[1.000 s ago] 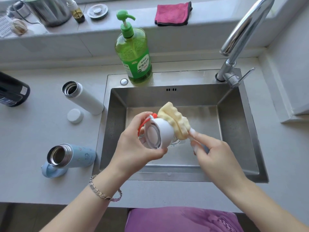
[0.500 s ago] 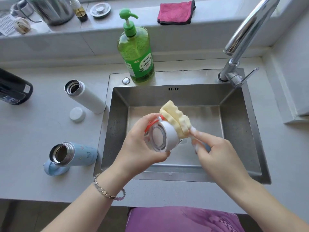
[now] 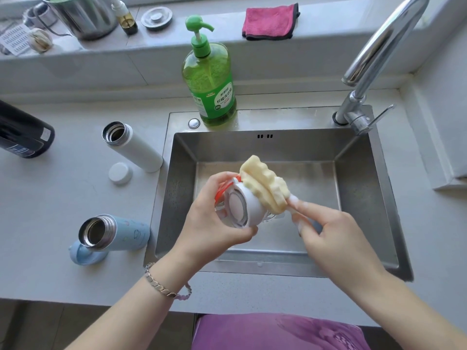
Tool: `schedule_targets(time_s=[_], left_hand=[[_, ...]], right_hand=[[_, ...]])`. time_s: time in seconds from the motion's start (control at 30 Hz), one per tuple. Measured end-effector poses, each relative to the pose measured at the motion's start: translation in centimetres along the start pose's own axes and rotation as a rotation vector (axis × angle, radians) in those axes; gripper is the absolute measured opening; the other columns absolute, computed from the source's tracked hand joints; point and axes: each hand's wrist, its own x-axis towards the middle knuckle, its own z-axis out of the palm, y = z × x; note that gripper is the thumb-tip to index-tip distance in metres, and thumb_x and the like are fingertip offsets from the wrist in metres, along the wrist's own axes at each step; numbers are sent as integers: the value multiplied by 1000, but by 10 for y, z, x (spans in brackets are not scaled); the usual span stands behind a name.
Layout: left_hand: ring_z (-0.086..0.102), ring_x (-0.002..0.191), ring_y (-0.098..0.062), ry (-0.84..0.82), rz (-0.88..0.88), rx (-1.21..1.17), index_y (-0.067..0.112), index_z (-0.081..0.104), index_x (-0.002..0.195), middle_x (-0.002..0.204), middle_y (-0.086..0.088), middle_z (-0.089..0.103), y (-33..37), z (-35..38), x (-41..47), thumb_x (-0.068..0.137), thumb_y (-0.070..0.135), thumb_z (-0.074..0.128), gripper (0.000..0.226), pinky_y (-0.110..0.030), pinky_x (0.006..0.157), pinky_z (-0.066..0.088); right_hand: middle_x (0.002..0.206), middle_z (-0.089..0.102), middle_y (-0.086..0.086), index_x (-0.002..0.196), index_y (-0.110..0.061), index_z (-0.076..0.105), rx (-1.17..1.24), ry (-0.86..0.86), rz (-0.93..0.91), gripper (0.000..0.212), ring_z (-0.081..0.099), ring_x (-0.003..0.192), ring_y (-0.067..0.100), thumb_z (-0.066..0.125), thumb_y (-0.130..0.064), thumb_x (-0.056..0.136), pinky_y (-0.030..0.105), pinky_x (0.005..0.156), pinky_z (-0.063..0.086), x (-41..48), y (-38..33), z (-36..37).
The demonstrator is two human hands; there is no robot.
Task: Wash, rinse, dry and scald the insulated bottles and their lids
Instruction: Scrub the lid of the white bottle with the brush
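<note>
Little has moved in the last second: both hands hold their place over the sink (image 3: pixel 353 173), and the yellow sponge brush (image 3: pixel 262 185) has only slid a little along the lid's side.

Head view, centre of the frame: the left hand (image 3: pixel 214 223) curls its fingers and thumb round a white lid with a red-orange trim (image 3: pixel 242 208), with its open underside turned toward the camera. The right hand (image 3: pixel 328 231) pinches the brush's handle, with foam on its fingers, and presses the sponge against the lid's outer wall.

At left on the counter a white bottle (image 3: pixel 134 147) lies uncapped with a white cap (image 3: pixel 120 173) just beside it. Lower left, a blue bottle (image 3: pixel 113 232) rests on a blue lid (image 3: pixel 83 255). A dark bottle (image 3: pixel 22 135) lies at the left edge. The green detergent bottle (image 3: pixel 209 82) stands behind the basin, and the tap (image 3: pixel 379 46) at upper right shows no water running.

This looks like the washing step, early on, since the bottles on the counter seem untouched. The next move likely calls for turning the lid to scrub its inner ring, then rinsing it under the tap. A soapy lid may slip.
</note>
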Motion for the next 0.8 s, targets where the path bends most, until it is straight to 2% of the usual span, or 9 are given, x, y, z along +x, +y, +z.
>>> schedule_targets(time_s=[0.1, 0.17, 0.23, 0.3, 0.43, 0.5, 0.67, 0.73, 0.8], left_hand=[[60, 105, -11, 14, 6, -81, 37, 50, 114, 111, 10, 60, -2, 0, 1, 52, 16, 82, 73, -32, 85, 55], [60, 106, -15, -4, 7, -99, 34, 52, 114, 119, 3, 56, -1, -1, 1, 51, 13, 83, 74, -34, 83, 57], [61, 106, -18, -18, -2, -144, 34, 54, 114, 125, -1, 52, 2, -3, 2, 49, 13, 84, 75, -33, 80, 57], [62, 105, -18, -24, -11, -193, 36, 55, 113, 126, 0, 52, 5, -7, 4, 46, 19, 84, 75, -28, 78, 56], [62, 106, -16, -37, -130, -317, 39, 58, 111, 116, 11, 62, 6, -7, 9, 39, 29, 86, 78, -25, 78, 53], [62, 105, -11, -83, -138, -284, 36, 57, 116, 116, 9, 64, 7, -3, 10, 42, 28, 86, 80, -24, 79, 54], [67, 86, -7, -152, -212, -265, 31, 58, 118, 113, -3, 66, 8, 3, 13, 51, 6, 77, 74, -21, 74, 54], [67, 84, -8, -164, -227, -267, 31, 57, 115, 106, -2, 67, 10, 7, 14, 50, 13, 81, 72, -23, 74, 55], [67, 82, -10, -118, -254, -276, 32, 55, 109, 97, -1, 69, 12, 14, 15, 48, 25, 85, 69, -30, 74, 58]], right_hand=[[97, 70, -6, 104, -42, 61, -4, -7, -68, 40, 59, 71, 13, 57, -7, 87, 40, 72, 48, -6, -6, 4], [89, 73, -7, 107, -41, 63, 1, -10, 39, 37, 56, 63, 15, 56, -10, 89, 35, 69, 48, 2, 5, 0], [63, 66, -19, 116, -33, 63, 93, -15, 162, 33, 46, 49, 7, 55, -13, 90, 19, 55, 41, 12, 19, -6], [52, 53, -12, 119, -27, 62, 247, 11, 211, 33, 35, 41, 5, 55, -13, 90, 12, 43, 29, 14, 21, -8], [79, 71, 6, 123, -31, 54, 706, -54, 313, 34, 24, 34, 4, 50, -14, 94, 13, 34, 21, 9, 2, 1], [89, 74, 8, 121, -37, 53, 808, -101, 322, 32, 24, 35, 5, 47, -18, 95, 14, 36, 18, 12, -4, 7], [90, 73, 1, 109, -40, 58, 869, -76, 287, 30, 26, 34, 6, 46, -17, 96, 15, 36, 22, 14, -3, 16], [85, 69, 16, 110, -42, 58, 840, -54, 254, 30, 25, 35, 6, 47, -18, 96, 16, 36, 22, 9, -2, 21], [79, 51, 37, 117, -39, 58, 809, -62, 219, 31, 23, 38, 6, 48, -21, 94, 16, 35, 21, 4, -3, 26]])
